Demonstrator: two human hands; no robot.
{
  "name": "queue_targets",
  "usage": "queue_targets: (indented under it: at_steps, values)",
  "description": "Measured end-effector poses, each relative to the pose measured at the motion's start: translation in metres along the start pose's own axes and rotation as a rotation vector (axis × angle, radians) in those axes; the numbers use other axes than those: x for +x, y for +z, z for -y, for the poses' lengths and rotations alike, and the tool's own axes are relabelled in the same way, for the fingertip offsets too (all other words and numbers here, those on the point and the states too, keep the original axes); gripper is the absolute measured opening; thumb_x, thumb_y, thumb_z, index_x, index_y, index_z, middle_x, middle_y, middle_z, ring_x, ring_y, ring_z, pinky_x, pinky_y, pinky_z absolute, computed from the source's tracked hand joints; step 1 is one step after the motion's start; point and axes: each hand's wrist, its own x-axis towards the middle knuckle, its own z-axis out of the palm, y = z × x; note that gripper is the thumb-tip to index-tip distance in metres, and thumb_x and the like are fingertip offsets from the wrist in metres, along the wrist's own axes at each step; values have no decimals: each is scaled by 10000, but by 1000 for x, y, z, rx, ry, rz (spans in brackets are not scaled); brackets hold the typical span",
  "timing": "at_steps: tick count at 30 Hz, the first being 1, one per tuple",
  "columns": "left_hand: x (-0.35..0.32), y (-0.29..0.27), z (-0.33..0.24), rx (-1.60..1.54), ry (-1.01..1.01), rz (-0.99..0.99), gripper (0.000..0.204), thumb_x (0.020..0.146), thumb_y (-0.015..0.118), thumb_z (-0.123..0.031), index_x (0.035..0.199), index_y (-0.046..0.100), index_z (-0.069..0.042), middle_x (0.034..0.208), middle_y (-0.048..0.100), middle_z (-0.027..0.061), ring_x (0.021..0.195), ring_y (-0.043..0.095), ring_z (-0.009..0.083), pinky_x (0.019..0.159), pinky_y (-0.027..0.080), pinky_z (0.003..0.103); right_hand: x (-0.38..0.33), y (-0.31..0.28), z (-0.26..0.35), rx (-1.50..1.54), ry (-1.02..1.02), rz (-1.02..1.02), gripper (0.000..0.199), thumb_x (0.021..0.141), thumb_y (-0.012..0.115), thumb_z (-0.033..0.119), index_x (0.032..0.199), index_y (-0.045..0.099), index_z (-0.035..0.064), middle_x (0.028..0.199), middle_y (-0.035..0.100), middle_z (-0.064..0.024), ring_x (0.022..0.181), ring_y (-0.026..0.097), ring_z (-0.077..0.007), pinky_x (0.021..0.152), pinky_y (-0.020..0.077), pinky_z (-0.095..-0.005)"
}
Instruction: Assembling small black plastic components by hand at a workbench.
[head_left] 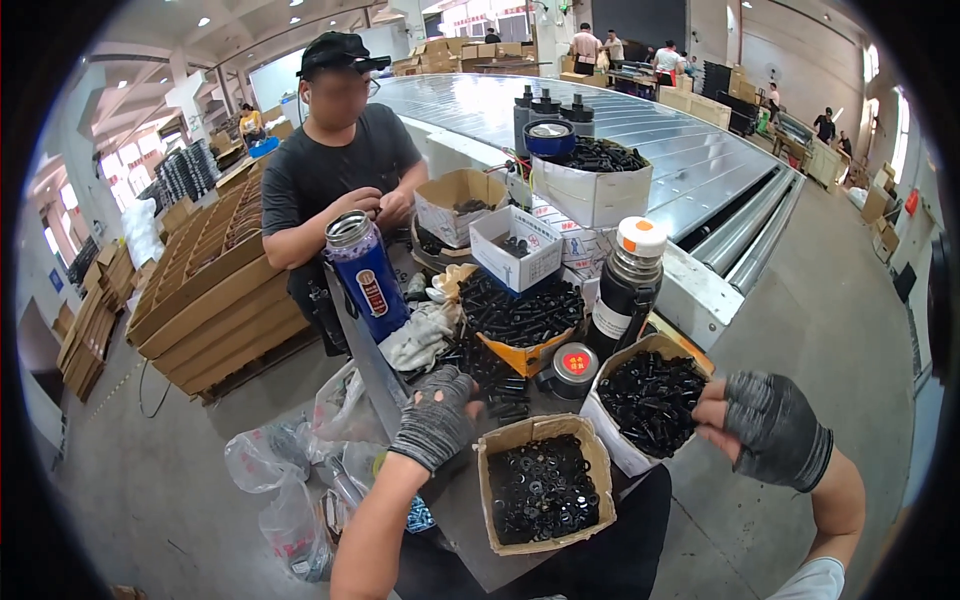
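Note:
My left hand (437,418), in a grey fingerless glove, is curled beside a loose heap of black bolts (497,385); its fingertips and whatever they hold are hidden. At the right, my right hand (775,428), gloved alike, has its fingers bent together at the rim of a white carton (618,437) filled with short black cylindrical parts (652,396). Anything between those fingers is too small to make out. Between my forearms, a shallow cardboard box (485,497) holds black washers and rings (545,485). Beyond, black bolts (522,312) fill a yellow-edged carton (530,358).
A black thermos (622,300), its metal cup (574,368) and a blue bottle (368,285) stand around the cartons. Plastic bags (290,510) hang at the left. Across from me sits a person (340,165) with both hands together. A metal-topped conveyor (690,160) stretches behind.

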Motion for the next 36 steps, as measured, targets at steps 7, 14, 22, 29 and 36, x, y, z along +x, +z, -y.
queue_targets:
  at_steps: [7, 14, 22, 29, 36]
  values:
    - [8, 10, -16, -50, -104, -44, 228, 822, 719, -223, 962, 671, -50, 889, 672, 178, 851, 664, 354, 780, 519, 455, -1, 7, 11, -33, -73, 80, 126, 848, 692, 152, 959, 645, 115, 948, 608, -56, 827, 634, -245, 679, 526, -363]
    - [8, 17, -31, -33, -182, 98, 322, 858, 713, -321, 1046, 661, -65, 1043, 646, 165, 959, 656, 348, 860, 504, 451, 1, 10, 14, -46, -91, 129, 149, 836, 712, 176, 960, 653, 118, 950, 624, -55, 821, 638, -242, 684, 525, -359]
    - [-5, 10, -15, 36, -89, 24, 250, 785, 684, -142, 1002, 620, -34, 990, 620, 185, 955, 628, 377, 832, 494, 466, 14, 31, 14, 2, -343, 32, 314, 810, 693, 178, 1098, 657, 58, 1054, 644, -114, 910, 660, -267, 733, 551, -371]
    - [-11, 13, -14, 47, -57, 10, 207, 803, 661, -109, 986, 613, -24, 982, 621, 188, 953, 625, 384, 842, 495, 471, 55, 73, 32, 62, -457, 224, 406, 773, 680, 133, 1170, 628, 61, 1095, 621, -117, 945, 644, -268, 796, 546, -385]
    - [-22, -16, -16, -169, 16, -217, 141, 809, 663, -65, 943, 642, -26, 883, 659, 180, 862, 656, 366, 772, 521, 440, 78, 109, 56, 57, -417, 509, 274, 807, 613, 129, 1070, 642, 58, 1030, 665, -146, 906, 683, -315, 743, 564, -433]
